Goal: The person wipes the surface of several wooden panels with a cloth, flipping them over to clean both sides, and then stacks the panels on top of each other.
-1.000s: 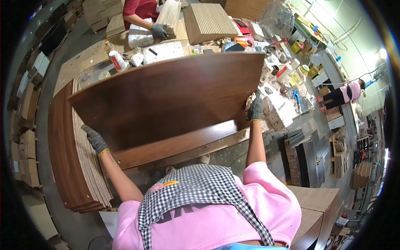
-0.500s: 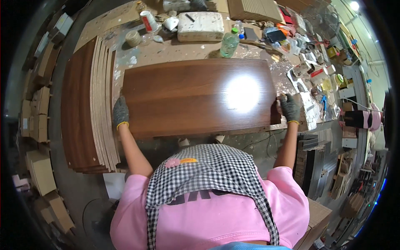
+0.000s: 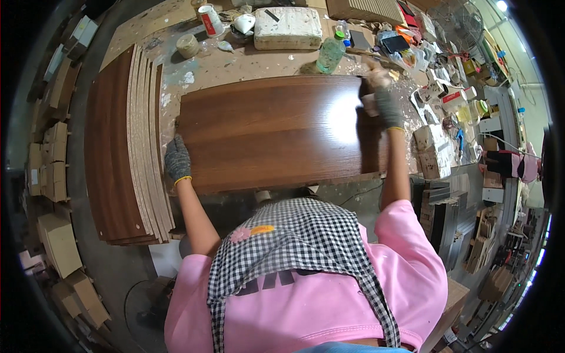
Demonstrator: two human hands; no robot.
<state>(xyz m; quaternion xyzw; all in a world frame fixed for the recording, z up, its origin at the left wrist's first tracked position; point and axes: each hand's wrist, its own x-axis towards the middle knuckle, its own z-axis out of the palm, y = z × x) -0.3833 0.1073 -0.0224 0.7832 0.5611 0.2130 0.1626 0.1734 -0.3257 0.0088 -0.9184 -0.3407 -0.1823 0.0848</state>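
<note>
A dark brown wood-grain board point(image 3: 265, 129) lies across the worktable in front of me, with a bright glare near its right end. My left hand point(image 3: 178, 159), in a grey knit glove with a yellow cuff, is closed at the board's left edge. Over the right end is my right hand point(image 3: 386, 106), gloved the same way and blurred by motion. A pale, crumpled thing point(image 3: 369, 105) shows at its fingers, too smeared to name. Its shadow falls on the board. Just beyond the far edge stands a green-tinted bottle point(image 3: 331, 56).
Similar boards point(image 3: 112, 153) stand stacked at the left. Along the table's back are a white block point(image 3: 288, 29), a cup point(image 3: 210, 21) and a tape roll point(image 3: 188, 45). Clutter and another whitish block point(image 3: 432, 150) lie at the right. A person point(image 3: 512, 165) is at the far right.
My right hand has left the board's right edge, moving inward and away from me over its surface. The left hand stays at the left edge. The view has shifted slightly.
</note>
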